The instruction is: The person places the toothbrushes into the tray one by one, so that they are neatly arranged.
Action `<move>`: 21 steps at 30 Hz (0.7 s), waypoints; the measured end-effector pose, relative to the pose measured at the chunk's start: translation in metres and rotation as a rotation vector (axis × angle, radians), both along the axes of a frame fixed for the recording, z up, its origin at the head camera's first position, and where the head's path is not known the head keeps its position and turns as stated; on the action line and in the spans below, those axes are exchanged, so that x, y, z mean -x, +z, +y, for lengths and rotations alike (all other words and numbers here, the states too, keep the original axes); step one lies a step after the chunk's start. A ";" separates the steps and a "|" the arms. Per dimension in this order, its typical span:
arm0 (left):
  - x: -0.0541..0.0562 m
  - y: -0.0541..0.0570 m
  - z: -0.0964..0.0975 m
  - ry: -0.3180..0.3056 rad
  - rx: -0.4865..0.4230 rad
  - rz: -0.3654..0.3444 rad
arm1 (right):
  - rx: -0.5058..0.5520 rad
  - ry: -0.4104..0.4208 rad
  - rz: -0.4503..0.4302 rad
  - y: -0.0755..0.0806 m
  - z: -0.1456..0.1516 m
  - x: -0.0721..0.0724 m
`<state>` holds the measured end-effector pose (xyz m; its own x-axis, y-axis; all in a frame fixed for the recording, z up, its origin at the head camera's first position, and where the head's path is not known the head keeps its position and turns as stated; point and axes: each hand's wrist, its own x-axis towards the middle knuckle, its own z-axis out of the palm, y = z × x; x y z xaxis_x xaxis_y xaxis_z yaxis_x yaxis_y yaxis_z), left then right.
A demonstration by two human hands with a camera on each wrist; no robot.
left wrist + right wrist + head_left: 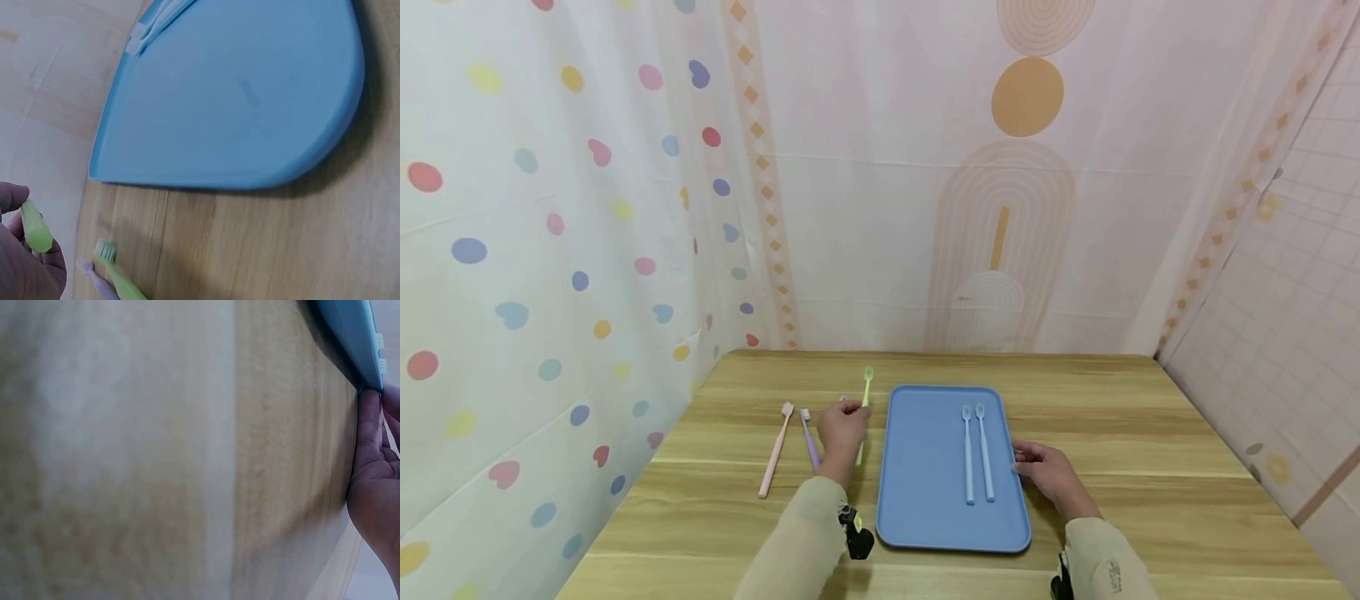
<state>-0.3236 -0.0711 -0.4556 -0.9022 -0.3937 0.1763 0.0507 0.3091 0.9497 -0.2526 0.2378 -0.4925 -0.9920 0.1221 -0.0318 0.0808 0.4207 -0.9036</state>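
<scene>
My left hand (841, 427) pinches a light green toothbrush (868, 385) between thumb and fingers, left of the blue tray (925, 467). The brush stands with its head toward the back; in the left wrist view the handle's end (37, 234) pokes out of the fingers. Below that hand lie another green toothbrush (124, 282) and a purple toothbrush (103, 286). Two pale blue toothbrushes (968, 458) lie side by side in the tray, heads at the back. With fingers extended, my right hand (1054, 475) touches the tray's right rim.
A pink toothbrush (775, 450) lies farther left on the wooden table (1112, 417). A second purple-handled view of the brushes is partly covered by the left hand. Behind the table hangs a patterned curtain (865, 208); more curtain (550, 333) with coloured dots borders the left side.
</scene>
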 end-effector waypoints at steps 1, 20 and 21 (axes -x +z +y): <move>0.000 0.000 0.001 -0.002 0.002 0.001 | 0.001 -0.001 0.002 0.000 0.000 0.000; -0.008 -0.004 0.033 -0.037 -0.013 0.007 | 0.016 -0.005 0.006 0.000 -0.002 0.000; -0.008 -0.005 0.035 -0.040 -0.017 0.003 | 0.020 -0.002 0.008 0.000 -0.002 0.001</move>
<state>-0.3154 -0.0365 -0.4605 -0.9168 -0.3603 0.1724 0.0652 0.2909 0.9545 -0.2531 0.2361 -0.4925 -0.9920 0.1234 -0.0259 0.0739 0.4025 -0.9124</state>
